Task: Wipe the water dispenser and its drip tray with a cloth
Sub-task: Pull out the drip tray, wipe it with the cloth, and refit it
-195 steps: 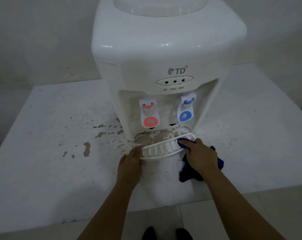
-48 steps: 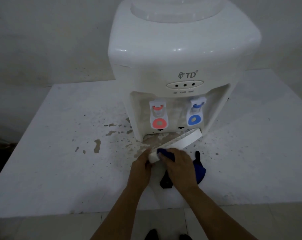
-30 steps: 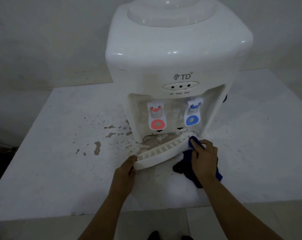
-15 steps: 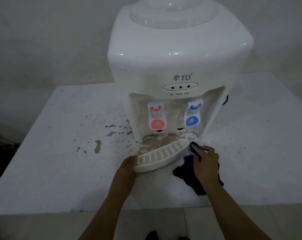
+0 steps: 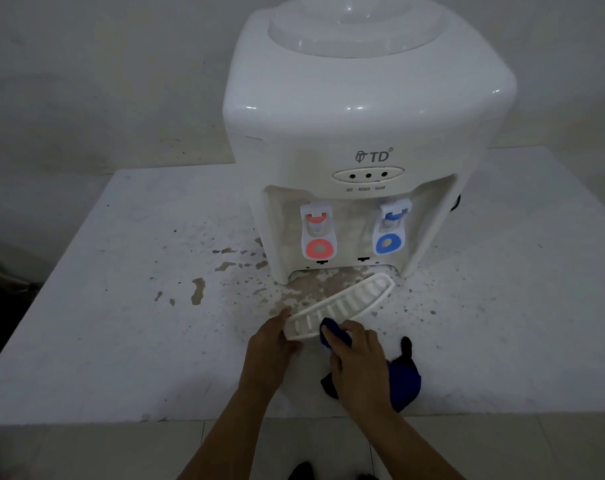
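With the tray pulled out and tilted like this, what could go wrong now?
1. The white slotted plastic drip tray is held only at its near end by the left hand; pressure from the right hand with the blue cloth might make it slip.
2. The cloth's loose end trails over the stained white table and may pick up dirt.

Dim, grainy picture — faint glare on the dispenser top [image 5: 359, 107], edges curved.

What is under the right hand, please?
A blue cloth, pressed by the right hand on the drip tray near its left end. The hand covers the tray edge beneath.
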